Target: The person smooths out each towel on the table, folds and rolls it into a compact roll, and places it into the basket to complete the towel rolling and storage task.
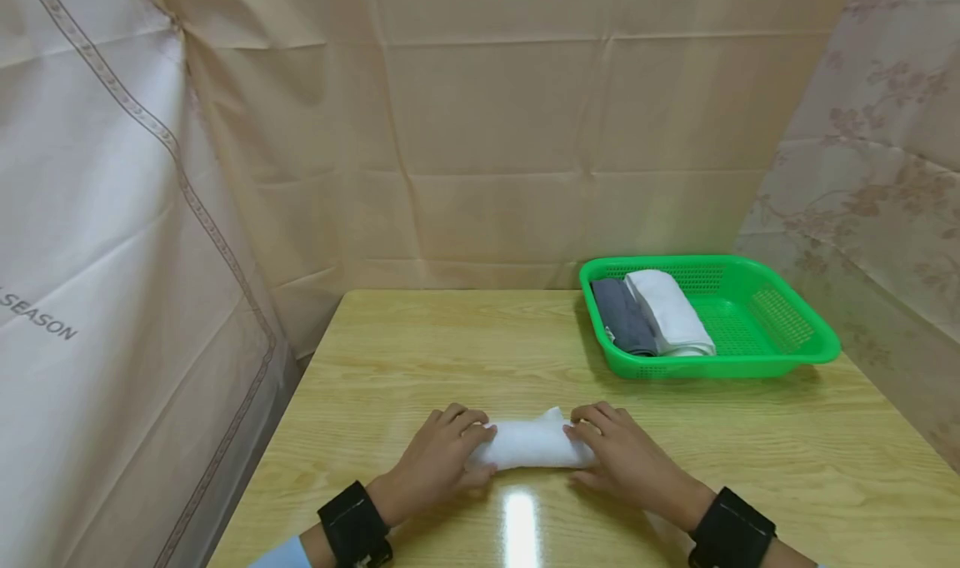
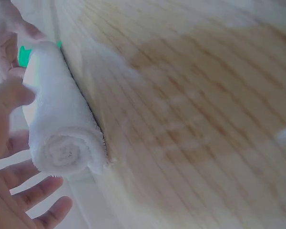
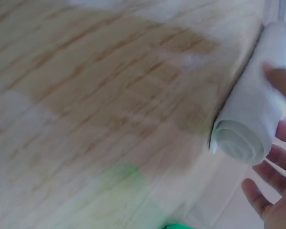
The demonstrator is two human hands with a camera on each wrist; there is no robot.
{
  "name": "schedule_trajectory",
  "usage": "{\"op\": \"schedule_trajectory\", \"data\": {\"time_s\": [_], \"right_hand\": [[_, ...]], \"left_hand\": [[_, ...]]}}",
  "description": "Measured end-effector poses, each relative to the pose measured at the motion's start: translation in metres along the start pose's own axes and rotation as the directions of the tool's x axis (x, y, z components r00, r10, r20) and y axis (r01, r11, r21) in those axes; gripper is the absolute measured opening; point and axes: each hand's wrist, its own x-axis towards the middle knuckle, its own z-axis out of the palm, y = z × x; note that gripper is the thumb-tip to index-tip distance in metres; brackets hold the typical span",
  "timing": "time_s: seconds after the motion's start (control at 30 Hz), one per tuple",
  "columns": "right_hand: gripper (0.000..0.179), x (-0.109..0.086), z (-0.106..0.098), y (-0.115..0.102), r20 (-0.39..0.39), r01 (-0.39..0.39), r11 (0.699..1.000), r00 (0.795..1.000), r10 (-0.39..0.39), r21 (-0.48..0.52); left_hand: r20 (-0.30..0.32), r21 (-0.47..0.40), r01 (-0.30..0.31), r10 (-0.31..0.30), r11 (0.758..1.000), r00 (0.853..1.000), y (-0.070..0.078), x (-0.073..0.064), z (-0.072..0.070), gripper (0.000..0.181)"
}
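Observation:
A white towel [image 1: 531, 445], rolled into a tight cylinder, lies crosswise on the table near its front. My left hand [image 1: 441, 455] grips its left end, thumb on the near side and fingers over the far side. The other end is held the same way by my right hand [image 1: 626, 458]. A small corner of cloth sticks up behind the roll. In the left wrist view the spiral end of the towel [image 2: 62, 114] faces the camera, fingers curved round it. The right wrist view shows the towel's [image 3: 250, 105] opposite spiral end beside my right hand [image 3: 281, 200].
A green plastic basket [image 1: 757, 366] stands at the table's back right. Inside, at its left side, a dark grey folded towel [image 1: 624, 318] lies next to a white folded towel [image 1: 670, 311]. Cloth curtains [image 1: 487, 135] hang behind and beside the wooden table [image 1: 450, 343].

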Motion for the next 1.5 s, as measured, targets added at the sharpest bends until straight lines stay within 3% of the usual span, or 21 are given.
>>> {"op": "schedule_trajectory", "data": {"time_s": [0.1,0.23,0.37,0.5,0.7,0.77,0.87,0.97,1.1,1.23,1.37,1.5], "right_hand": [[0.057,0.001,0.001,0.0,0.009,0.039,0.999,0.999,-0.039,-0.018],[0.048,0.005,-0.001,0.0,0.031,0.023,1.0,0.999,-0.023,-0.009],[0.039,0.009,-0.007,0.001,0.125,-0.062,0.995,0.991,0.053,0.075],[0.036,0.012,-0.013,0.005,0.218,-0.148,0.971,0.97,0.106,0.187],[0.031,0.014,-0.012,0.009,0.256,-0.242,0.915,0.953,0.162,0.322],[0.028,0.013,-0.007,0.007,0.239,-0.236,0.914,0.958,0.16,0.332],[0.024,0.008,0.003,0.001,0.169,-0.161,0.948,0.979,0.117,0.274],[0.026,0.006,0.008,-0.006,0.084,-0.086,0.989,0.994,0.076,0.123],[0.034,0.01,0.005,-0.015,0.087,-0.025,0.998,0.996,0.029,-0.05],[0.039,0.012,0.006,-0.023,0.152,-0.042,0.999,0.987,0.045,-0.028],[0.074,0.013,0.016,-0.026,0.193,-0.103,0.995,0.976,0.103,-0.008],[0.087,0.017,0.025,-0.02,0.194,-0.095,0.995,0.976,0.099,-0.027]], "left_hand": [[0.02,0.024,-0.003,0.002,1.0,1.0,0.002,0.002,-0.002,0.049],[0.056,0.009,0.0,0.0,1.0,0.998,0.003,0.004,-0.004,0.048],[0.09,-0.02,0.012,-0.01,1.0,0.996,0.002,0.005,-0.003,0.047],[0.122,-0.021,0.032,-0.03,0.999,0.992,0.001,0.006,0.002,0.045],[0.242,-0.04,0.092,-0.08,0.995,0.967,0.006,0.01,0.013,0.062],[0.278,-0.028,0.09,-0.078,0.996,0.957,0.007,0.012,0.016,0.072],[0.311,-0.012,0.072,-0.065,0.997,0.948,0.009,0.012,0.017,0.08],[0.315,-0.036,0.071,-0.056,0.997,0.947,0.01,0.013,0.015,0.078],[0.287,-0.061,0.079,-0.058,0.995,0.956,0.011,0.014,0.014,0.071],[0.256,-0.042,0.035,-0.023,0.999,0.966,0.013,0.018,0.016,0.057],[0.245,-0.007,-0.03,0.03,1.0,0.969,0.015,0.022,0.02,0.062],[0.251,-0.019,-0.01,0.015,1.0,0.968,0.012,0.025,0.023,0.067]]}}
